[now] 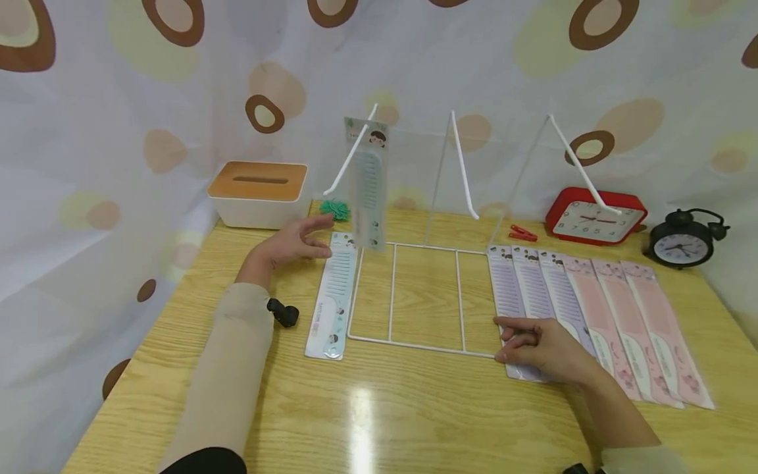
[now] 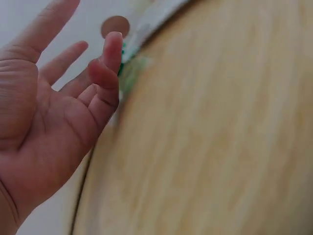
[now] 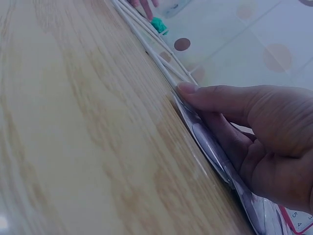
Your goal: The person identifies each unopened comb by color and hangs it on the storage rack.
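My left hand (image 1: 296, 242) has its fingers spread, beside the upper end of a packaged blue comb (image 1: 329, 299) lying flat; it appears to hold nothing. In the left wrist view the palm (image 2: 54, 127) shows nothing in it. A second packaged comb (image 1: 368, 184) hangs from the left arm of a white wire rack (image 1: 414, 342). My right hand (image 1: 541, 345) rests over the nearest packaged purple comb (image 1: 506, 283), its thumb touching the rack's front right corner. In the right wrist view the thumb (image 3: 215, 98) lies along the wire; the other fingers are partly hidden.
Overlapping packages, purple (image 1: 553, 276) then pink (image 1: 636, 329), lie right of the rack. Behind them stand a red clock (image 1: 595, 216), a black alarm clock (image 1: 681, 247) and a red clip (image 1: 523, 233). A tissue box (image 1: 260, 197) and green bundle (image 1: 335, 209) are at back left.
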A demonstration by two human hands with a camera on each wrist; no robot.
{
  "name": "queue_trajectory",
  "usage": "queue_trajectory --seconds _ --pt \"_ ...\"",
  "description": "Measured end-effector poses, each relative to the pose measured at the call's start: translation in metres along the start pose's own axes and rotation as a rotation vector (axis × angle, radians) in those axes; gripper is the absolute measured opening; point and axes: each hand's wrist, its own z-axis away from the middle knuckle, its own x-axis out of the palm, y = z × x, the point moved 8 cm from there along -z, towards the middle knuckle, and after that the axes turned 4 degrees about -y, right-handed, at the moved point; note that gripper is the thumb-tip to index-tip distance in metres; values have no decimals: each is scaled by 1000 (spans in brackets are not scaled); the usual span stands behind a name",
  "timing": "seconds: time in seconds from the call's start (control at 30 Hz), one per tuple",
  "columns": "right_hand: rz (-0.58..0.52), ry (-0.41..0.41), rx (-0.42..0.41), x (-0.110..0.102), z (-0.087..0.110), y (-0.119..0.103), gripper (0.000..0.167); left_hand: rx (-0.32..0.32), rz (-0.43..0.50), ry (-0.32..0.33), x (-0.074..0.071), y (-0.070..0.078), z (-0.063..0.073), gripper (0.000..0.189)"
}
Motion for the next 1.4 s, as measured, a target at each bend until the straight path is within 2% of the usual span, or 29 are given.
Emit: queue_trajectory --seconds 0.07,0.2,0.4,0.53,0.63,0.73,0.83,0.97,1.07,1.2,1.3,1.4 --pt "23 11 7 1 0 1 68 -13 -11 14 -1 -7 -2 85" --pt "41 21 19 2 0 1 68 -26 -101 45 -1 -14 -6 83" --pt "47 30 -1 3 -2 -2 68 -11 -206 98 0 -12 -6 75" --pt "44 29 -14 2 -1 -3 67 5 -198 136 -2 -7 -1 68" --pt "30 19 -11 3 -1 -1 67 0 -202 156 -3 -6 4 55" --pt "16 6 -10 5 -1 1 67 -33 -250 176 -5 -5 10 37" --pt "12 0 -22 6 -1 2 66 -63 -295 174 -8 -4 17 26" --pt "11 -1 -39 6 -1 2 65 -91 -246 116 -11 1 29 25" --pt "17 7 -43 6 -2 2 65 -78 -173 57 -12 16 41 24" --pt "43 25 -36 3 -1 0 67 14 -145 9 -9 58 63 22" --pt "48 22 -34 3 -1 -1 67 149 -135 29 -4 97 83 17" --pt "38 11 -41 6 -1 -1 66 371 -39 104 2 138 105 8"
